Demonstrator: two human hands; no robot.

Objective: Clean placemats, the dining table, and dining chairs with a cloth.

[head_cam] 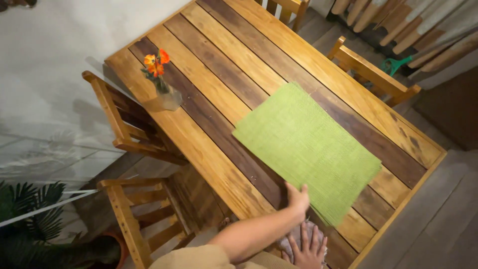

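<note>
A stack of green woven placemats lies at an angle on the wooden plank table, its near corner lifted a little. My left hand reaches in from the lower left and grips the stack's near edge. My right hand rests flat with fingers spread on a grey cloth at the table's near end, just below the mats.
A small glass vase with orange flowers stands near the table's left edge. Wooden chairs stand at the left, near left, right and far end. A potted plant stands at the lower left.
</note>
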